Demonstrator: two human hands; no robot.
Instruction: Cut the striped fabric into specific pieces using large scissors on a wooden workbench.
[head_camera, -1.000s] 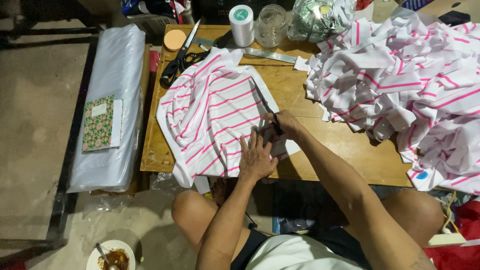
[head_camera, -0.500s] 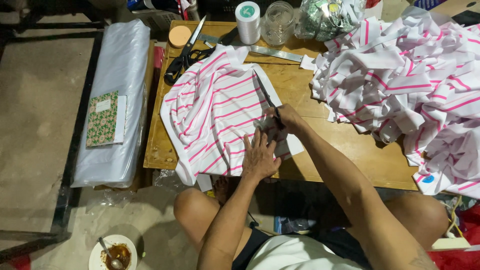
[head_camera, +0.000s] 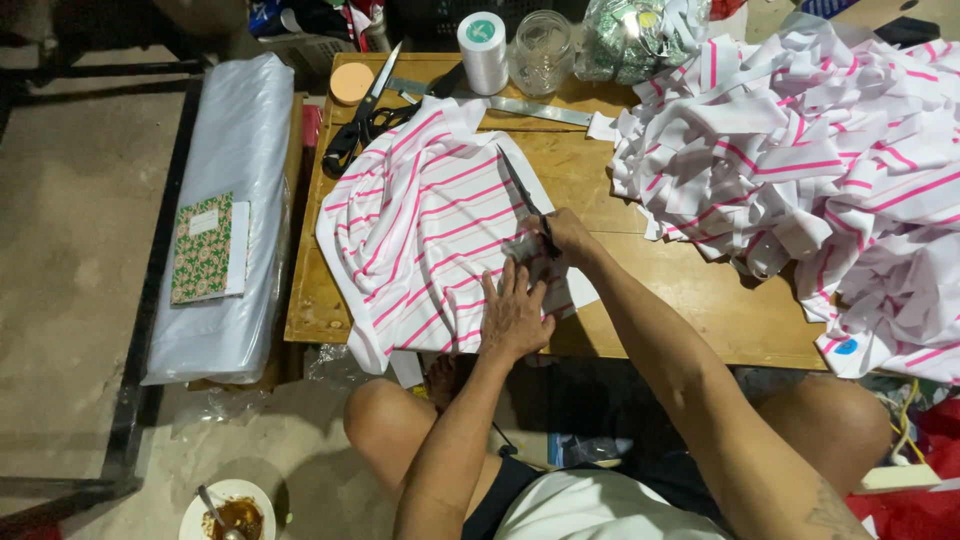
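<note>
A piece of white fabric with pink stripes (head_camera: 420, 230) lies spread on a low wooden table (head_camera: 640, 300). My left hand (head_camera: 515, 315) presses flat on its near right part. My right hand (head_camera: 565, 235) grips the handles of a pair of scissors (head_camera: 522, 190). Their blades point away from me along the fabric's right edge. The handles are hidden inside my fist.
A big heap of the same striped fabric (head_camera: 810, 170) fills the table's right side. At the back stand a second pair of black scissors (head_camera: 365, 120), a thread spool (head_camera: 482, 50), a glass jar (head_camera: 540, 55) and a metal ruler (head_camera: 530, 108). A plastic-wrapped roll (head_camera: 225, 220) with a notebook (head_camera: 203, 248) lies left.
The scissors in my right hand have moved forward along the fabric's right edge. My left hand stays pressed on the cloth. The view has shifted slightly.
</note>
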